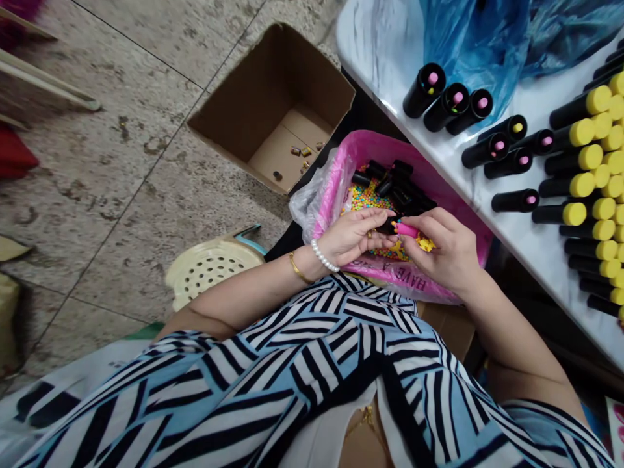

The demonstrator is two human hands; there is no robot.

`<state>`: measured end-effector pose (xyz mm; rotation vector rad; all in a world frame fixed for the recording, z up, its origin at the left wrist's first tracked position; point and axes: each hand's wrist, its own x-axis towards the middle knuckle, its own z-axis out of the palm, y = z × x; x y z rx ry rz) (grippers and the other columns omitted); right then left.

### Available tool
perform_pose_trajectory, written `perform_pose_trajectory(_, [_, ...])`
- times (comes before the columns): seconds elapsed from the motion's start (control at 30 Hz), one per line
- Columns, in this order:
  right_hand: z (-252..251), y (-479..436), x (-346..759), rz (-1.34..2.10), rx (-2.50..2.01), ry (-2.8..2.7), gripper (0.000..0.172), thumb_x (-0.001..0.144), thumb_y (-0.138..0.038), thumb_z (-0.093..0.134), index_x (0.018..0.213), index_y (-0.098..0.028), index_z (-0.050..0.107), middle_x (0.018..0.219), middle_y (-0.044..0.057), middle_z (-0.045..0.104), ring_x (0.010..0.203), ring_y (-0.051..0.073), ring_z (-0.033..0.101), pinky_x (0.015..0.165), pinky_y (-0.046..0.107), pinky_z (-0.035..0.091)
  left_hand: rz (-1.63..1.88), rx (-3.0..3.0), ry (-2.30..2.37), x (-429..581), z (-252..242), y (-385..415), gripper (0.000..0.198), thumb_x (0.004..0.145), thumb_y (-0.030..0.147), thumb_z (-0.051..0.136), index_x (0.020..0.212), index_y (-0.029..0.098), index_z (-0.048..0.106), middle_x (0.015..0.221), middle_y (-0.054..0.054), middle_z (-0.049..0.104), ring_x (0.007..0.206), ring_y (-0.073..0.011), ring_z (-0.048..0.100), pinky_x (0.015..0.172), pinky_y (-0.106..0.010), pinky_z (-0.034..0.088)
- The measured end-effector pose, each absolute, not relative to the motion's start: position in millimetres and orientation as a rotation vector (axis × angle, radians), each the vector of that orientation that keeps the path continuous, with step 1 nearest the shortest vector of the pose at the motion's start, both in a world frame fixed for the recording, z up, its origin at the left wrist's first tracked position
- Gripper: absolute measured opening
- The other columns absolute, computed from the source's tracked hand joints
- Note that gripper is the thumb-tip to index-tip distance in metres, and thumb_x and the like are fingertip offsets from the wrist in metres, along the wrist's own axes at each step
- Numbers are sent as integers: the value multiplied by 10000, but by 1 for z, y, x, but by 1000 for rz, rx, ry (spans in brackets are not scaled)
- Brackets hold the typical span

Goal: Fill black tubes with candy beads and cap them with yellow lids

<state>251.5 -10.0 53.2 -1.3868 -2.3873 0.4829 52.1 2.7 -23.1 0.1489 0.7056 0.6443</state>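
Over a pink bag-lined basket (358, 144), my left hand (355, 235) is closed around a short black tube (389, 225). My right hand (449, 248) pinches a small pink cylinder (406, 229) close to the tube's open mouth. Whether the two pieces touch cannot be made out. A few tiny beads show at the pink piece's end. Below my hands lie many small coloured beads (363, 197), and several black tubes (402, 188) rest on them. Some yellow bits (426, 244) are beside my right fingers.
Right, a white marble-patterned table (517, 237) holds black tubes with pink or yellow tips (458, 107), yellow-capped tubes (582, 158) and a blue plastic bag (478, 49). Left of the basket stands an open cardboard box (234, 120) containing several small pieces. A cream stool (210, 268) sits nearby.
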Motion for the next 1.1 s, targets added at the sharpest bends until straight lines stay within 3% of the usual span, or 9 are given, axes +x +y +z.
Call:
perform_pose_trajectory(0.1, [51, -8, 252, 423, -1355, -2449, 194, 951, -284, 652, 1119, -227, 730, 956, 82, 702, 860, 217, 655, 755, 353, 548, 642, 142, 655, 50, -24, 1, 208, 960, 145, 633, 1161, 137, 686, 927, -69, 770, 794, -148, 765, 823, -301, 638])
perform_pose_trajectory(0.2, [52, -6, 250, 369, -1317, -2509, 194, 941, -281, 652, 1104, -209, 729, 943, 89, 685, 852, 226, 636, 743, 366, 540, 616, 176, 601, 50, -25, -2, 415, 810, 43, 664, 1211, 149, 670, 939, -44, 762, 776, -122, 746, 861, -295, 613])
perform_pose_trajectory(0.3, [60, -4, 249, 389, -1309, -2496, 201, 935, -268, 656, 1116, -222, 731, 954, 90, 694, 867, 232, 652, 756, 376, 553, 636, 390, 662, 52, -27, -5, 462, 740, 104, 756, 1193, 151, 676, 990, -40, 746, 845, -129, 718, 861, -290, 579])
perform_pose_trajectory(0.43, [71, -10, 258, 665, -1374, -2250, 247, 925, -252, 677, 1166, -272, 724, 1035, 61, 751, 928, 233, 711, 843, 383, 589, 804, 1034, 912, 50, -22, -4, 343, 787, 263, 789, 1099, 141, 716, 1029, -67, 719, 920, -167, 660, 863, -324, 553])
perform_pose_trajectory(0.6, [71, -34, 275, 966, -1534, -1697, 277, 939, -280, 706, 1213, -266, 663, 1081, 59, 773, 956, 229, 756, 888, 377, 614, 1136, 1717, 957, 56, 9, 9, 276, 916, 249, 686, 1183, 176, 699, 1167, -101, 725, 1091, -215, 664, 998, -402, 535])
perform_pose_trajectory(0.77, [74, -42, 287, 721, -1553, -1587, 220, 927, -319, 724, 1132, -239, 703, 1094, 86, 731, 1001, 244, 713, 923, 402, 595, 1194, 1911, 938, 94, 32, 33, 260, 978, 275, 628, 1215, 201, 705, 1168, -102, 728, 1122, -231, 672, 1027, -420, 539])
perform_pose_trajectory(0.9, [81, -32, 298, 546, -1554, -1629, 198, 922, -301, 728, 1111, -241, 731, 1071, 79, 724, 988, 244, 687, 932, 420, 570, 1170, 2012, 973, 126, 30, 49, 285, 999, 262, 605, 1239, 164, 723, 1017, -85, 738, 992, -208, 688, 942, -359, 553])
perform_pose_trajectory(1.1, [76, -31, 306, 445, -1617, -1674, 278, 910, -302, 750, 1183, -258, 775, 1014, 69, 702, 893, 219, 654, 789, 380, 566, 1054, 2041, 1077, 144, 23, 60, 282, 1028, 358, 597, 1203, 194, 744, 986, -64, 759, 929, -196, 696, 902, -337, 539])
